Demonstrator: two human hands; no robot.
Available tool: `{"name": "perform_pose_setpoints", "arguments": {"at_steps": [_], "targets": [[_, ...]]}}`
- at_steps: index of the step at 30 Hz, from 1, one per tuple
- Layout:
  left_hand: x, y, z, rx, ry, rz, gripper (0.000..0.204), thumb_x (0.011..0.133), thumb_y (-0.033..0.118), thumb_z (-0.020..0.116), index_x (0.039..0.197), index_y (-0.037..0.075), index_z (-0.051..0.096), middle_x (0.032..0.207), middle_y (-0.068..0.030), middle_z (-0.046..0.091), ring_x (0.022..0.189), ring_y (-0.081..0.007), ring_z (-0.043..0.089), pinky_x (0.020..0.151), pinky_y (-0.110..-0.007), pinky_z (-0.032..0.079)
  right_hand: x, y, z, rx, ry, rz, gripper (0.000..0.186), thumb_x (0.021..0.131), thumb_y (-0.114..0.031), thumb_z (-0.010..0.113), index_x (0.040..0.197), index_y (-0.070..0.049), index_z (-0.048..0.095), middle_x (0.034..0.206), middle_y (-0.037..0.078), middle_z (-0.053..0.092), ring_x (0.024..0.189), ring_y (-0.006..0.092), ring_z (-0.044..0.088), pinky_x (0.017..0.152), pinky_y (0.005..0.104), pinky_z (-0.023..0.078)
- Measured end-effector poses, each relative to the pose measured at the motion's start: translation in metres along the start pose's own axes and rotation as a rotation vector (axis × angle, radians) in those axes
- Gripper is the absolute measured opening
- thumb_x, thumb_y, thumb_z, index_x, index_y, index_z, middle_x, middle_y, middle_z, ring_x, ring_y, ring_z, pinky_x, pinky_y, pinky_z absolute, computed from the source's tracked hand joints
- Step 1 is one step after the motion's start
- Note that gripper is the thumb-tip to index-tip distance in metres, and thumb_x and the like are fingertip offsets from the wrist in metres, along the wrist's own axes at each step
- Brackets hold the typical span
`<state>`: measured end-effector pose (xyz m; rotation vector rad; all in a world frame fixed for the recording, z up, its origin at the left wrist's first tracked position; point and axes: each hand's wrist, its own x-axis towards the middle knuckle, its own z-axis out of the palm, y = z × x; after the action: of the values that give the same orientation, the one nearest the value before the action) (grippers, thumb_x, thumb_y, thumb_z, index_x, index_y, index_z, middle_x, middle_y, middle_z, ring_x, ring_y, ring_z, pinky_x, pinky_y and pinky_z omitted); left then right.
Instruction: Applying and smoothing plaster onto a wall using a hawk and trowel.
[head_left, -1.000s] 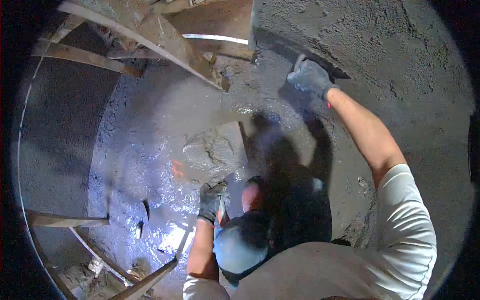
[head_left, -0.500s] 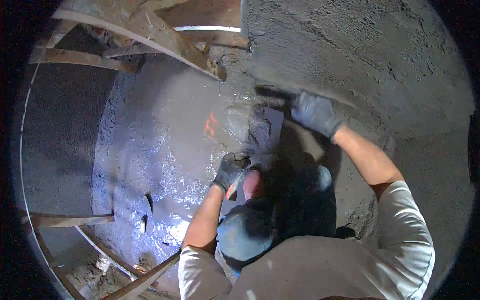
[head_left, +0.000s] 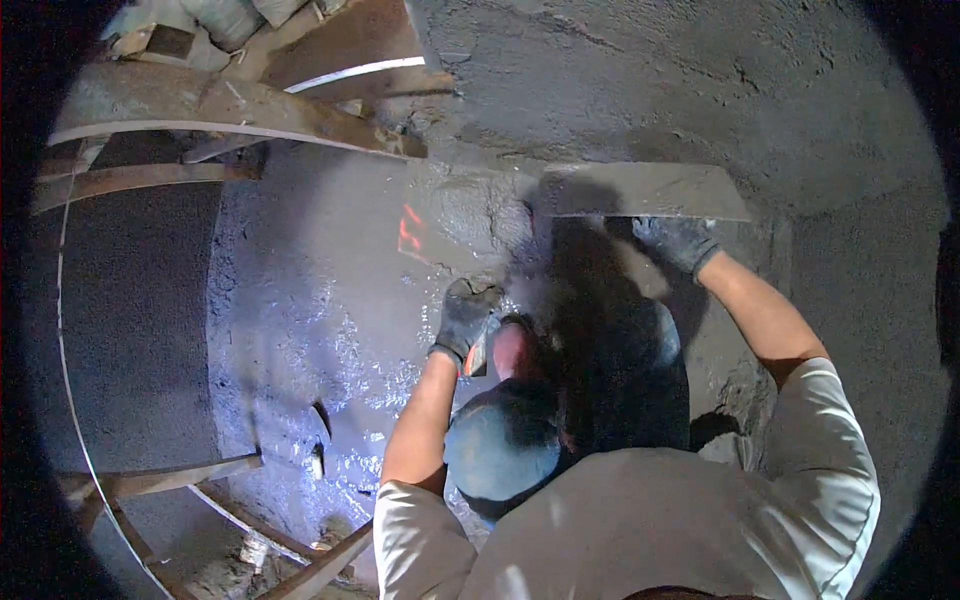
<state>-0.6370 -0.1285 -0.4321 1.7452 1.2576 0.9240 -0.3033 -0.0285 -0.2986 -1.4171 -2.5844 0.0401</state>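
Observation:
My right hand (head_left: 676,243), in a dark glove, grips the lower edge of a long, flat plastering float (head_left: 660,188). The float's broad grey face shows, smeared with mortar, along the foot of the rough grey wall. My left hand (head_left: 467,308), gloved too, is closed over the wet mortar surface (head_left: 360,240). An orange-and-grey handle (head_left: 477,358) sticks out below that fist; the rest of this tool is hidden. A ridge of lumpy wet mortar (head_left: 487,205) lies between the left hand and the float.
Rough mortar (head_left: 640,80) covers the wall at the upper right. Brown beams (head_left: 230,105) cross the upper left, and more beams (head_left: 315,565) stand at the lower left. A thin dark blade-like piece (head_left: 321,423) sits in the wet mortar. An orange mark (head_left: 410,230) glows on the surface.
The float has turned from nearly edge-on to showing its broad face. My right hand has shifted slightly right and down. My left hand stays closed in about the same place. The view has shifted.

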Motion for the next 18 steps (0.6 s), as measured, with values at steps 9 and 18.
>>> {"name": "perform_pose_setpoints", "arguments": {"at_steps": [9, 18], "targets": [[0.006, 0.021, -0.001, 0.112, -0.033, -0.273, 0.027, 0.084, 0.014, 0.051, 0.109, 0.007, 0.058, 0.101, -0.0128, 0.063, 0.090, -0.0271, 0.060, 0.077, -0.038, 0.046, 0.019, -0.001, 0.013, 0.053, -0.054, 0.061, 0.026, 0.085, -0.026, 0.049, 0.099, -0.009, 0.063, 0.096, 0.015, 0.064, 0.092, 0.0339, 0.058, 0.082, 0.0433, 0.044], [0.011, 0.069, -0.012, 0.640, 0.044, -0.580, 0.023, 0.080, 0.019, 0.049, 0.092, 0.002, 0.059, 0.086, -0.0245, 0.062, 0.082, -0.0383, 0.061, 0.074, -0.048, 0.047, 0.039, -0.023, 0.041, 0.467, -0.046, 0.142, 0.034, 0.086, -0.020, 0.055, 0.117, -0.008, 0.055, 0.116, 0.012, 0.057, 0.109, 0.0258, 0.052, 0.095, 0.0389, 0.040]]}}
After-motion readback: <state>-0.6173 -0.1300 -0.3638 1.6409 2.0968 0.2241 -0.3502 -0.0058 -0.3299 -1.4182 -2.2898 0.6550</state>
